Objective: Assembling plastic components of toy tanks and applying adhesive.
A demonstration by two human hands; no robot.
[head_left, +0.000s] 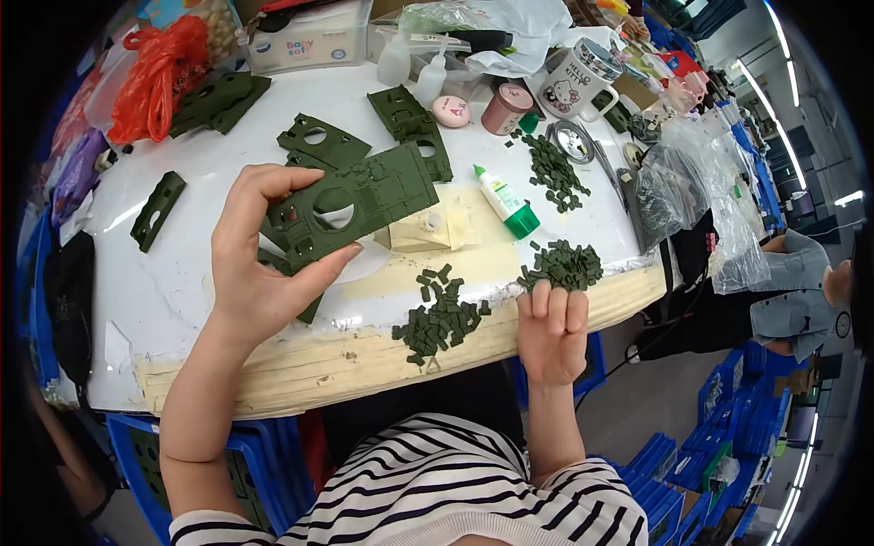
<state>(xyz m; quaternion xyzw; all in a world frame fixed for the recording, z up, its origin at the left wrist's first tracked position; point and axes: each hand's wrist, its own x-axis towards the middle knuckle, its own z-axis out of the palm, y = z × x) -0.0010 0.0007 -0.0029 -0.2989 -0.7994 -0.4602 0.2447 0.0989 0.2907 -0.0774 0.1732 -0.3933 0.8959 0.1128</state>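
Observation:
My left hand [250, 259] grips a dark green plastic model tank hull plate [387, 189] by its left end, thumb below and fingers above. The plate is raised over the table and has a large round hole. Close to the front edge, my right hand [553, 338] has its fingers curled beside a pile of small green plastic pieces [566, 262]. Whatever is between those fingertips, if anything, is hidden. A second pile of green pieces [442, 320] lies between my hands, and a third pile [557, 175] sits farther back.
A green-capped glue bottle [503, 200] lies on the table beside a taped cream block [426, 233]. More green hull parts [320, 141] are behind the held plate. A mug [575, 84], pink jar [508, 109] and plastic box [309, 41] stand at the back. Another person [792, 291] is at right.

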